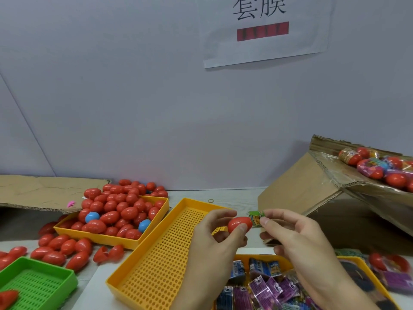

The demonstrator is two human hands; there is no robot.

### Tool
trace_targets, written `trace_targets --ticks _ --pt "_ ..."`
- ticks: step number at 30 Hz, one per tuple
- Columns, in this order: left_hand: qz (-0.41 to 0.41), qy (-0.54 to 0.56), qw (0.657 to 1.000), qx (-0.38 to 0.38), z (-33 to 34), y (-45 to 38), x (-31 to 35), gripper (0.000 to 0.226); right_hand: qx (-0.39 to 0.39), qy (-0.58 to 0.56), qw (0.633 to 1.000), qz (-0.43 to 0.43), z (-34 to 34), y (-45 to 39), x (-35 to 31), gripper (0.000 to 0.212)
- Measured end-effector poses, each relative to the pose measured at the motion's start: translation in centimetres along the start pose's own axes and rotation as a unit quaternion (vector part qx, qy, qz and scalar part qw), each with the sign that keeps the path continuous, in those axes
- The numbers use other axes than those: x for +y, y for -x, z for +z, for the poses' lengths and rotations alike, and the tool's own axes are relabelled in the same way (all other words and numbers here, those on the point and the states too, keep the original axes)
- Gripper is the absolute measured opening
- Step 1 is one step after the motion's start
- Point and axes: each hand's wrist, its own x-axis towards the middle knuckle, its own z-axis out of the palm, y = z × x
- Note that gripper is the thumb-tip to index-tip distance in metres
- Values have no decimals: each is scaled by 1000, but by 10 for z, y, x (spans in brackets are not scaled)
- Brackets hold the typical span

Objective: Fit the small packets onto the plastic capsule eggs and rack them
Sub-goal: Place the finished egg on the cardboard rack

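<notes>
While the left hand (220, 229) pinches a red egg (239, 224) above the yellow tray (156, 265), right fingers (271, 220) clamp a green packet (256, 218); misaligned, it could crumple or slip.

On the white paper sheet (266, 30) taped to the wall I read two large black characters, "套膜", above a red bar whose marks are too blurred for me to read. On the purple foil packets (266, 289) in the near tray, small white tabs carry a "6" or "9"; I cannot tell which.
</notes>
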Motion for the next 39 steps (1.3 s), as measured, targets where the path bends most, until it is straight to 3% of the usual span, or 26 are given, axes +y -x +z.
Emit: trace_targets --ticks 6,11,16,22,30,34,39 --pt "-26 74 997 -9 0 -3 -3 19 -28 69 992 -104 3 5 -3 19" --pt "-37 136 990 -12 -2 -5 -4 38 -46 116 980 -154 4 7 -4 29" --pt "-23 98 995 -14 -3 -4 -4 22 -46 113 983 -140 4 7 -2 23" --pt "23 18 1000 -10 -3 -2 -5 25 -33 69 990 -116 5 8 -4 8" --pt "41 13 999 -23 -2 -2 -2 35 -9 25 996 -89 7 6 -5 13" --pt "41 13 999 -22 -2 -1 -1 18 -9 -7 997 -83 9 7 -7 22" --pt "47 -20 999 -15 -2 -1 0 23 -10 -24 997 -69 10 7 -8 25"
